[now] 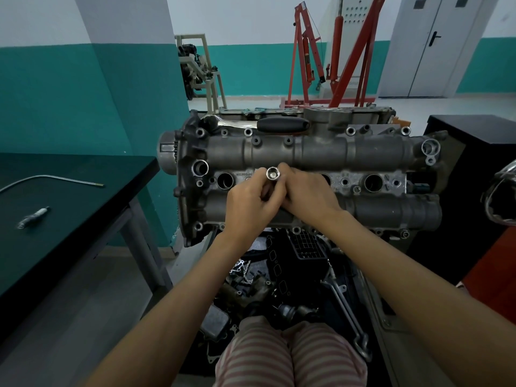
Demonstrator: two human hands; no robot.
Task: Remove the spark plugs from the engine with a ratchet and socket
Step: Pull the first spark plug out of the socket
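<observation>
Head view: both hands meet over the middle of the engine point(307, 152), a grey cast-aluminium cylinder head lying lengthwise, with two rounded camshaft housings and a row of dark round spark plug wells between them. The left hand point(248, 199) and the right hand point(310, 194) hold a chrome socket point(272, 172) together, its open end facing the camera; each grip is narrow, fingers curled around the tool's body, which is mostly hidden under them. An open well point(225, 180) shows left of the hands and another point(373, 182) to the right. Raised lettering is cast on the metal just left of the socket, too small to read. A ratchet point(268, 123) with a polished shank and black handle lies along the far edge of the engine. On the dark table point(83, 208) to the left lie a spark plug point(33, 217) and, well apart from it, a bent thin metal rod point(53, 179). A red engine hoist point(332, 51) stands behind.
</observation>
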